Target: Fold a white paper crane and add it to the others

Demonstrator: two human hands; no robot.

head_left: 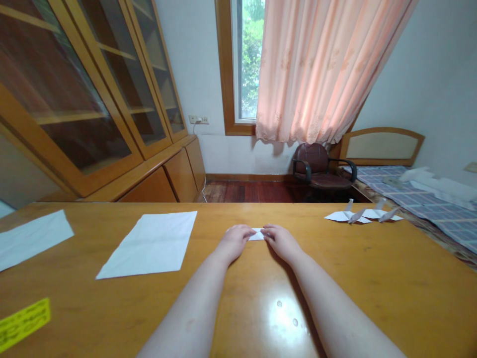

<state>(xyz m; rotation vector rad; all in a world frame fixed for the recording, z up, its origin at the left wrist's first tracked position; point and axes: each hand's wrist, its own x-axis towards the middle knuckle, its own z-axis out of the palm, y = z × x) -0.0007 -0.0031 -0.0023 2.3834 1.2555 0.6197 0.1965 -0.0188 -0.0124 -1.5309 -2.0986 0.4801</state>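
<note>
A small folded piece of white paper (257, 235) lies on the wooden table (246, 288) in front of me. My left hand (235, 241) grips its left end, fingers pressed together on it. From the other side my right hand (280, 239) pinches the right end, thumb and fingertips close to the paper's upper edge. Both ends of the paper are partly hidden under my fingers.
Left of my hands lies a large white sheet (151, 244), with another sheet (33, 238) farther left. Two folded paper figures (348, 215) stand at the far right. A yellow label (24, 323) sits front left. Beyond the table is a chair (316, 166).
</note>
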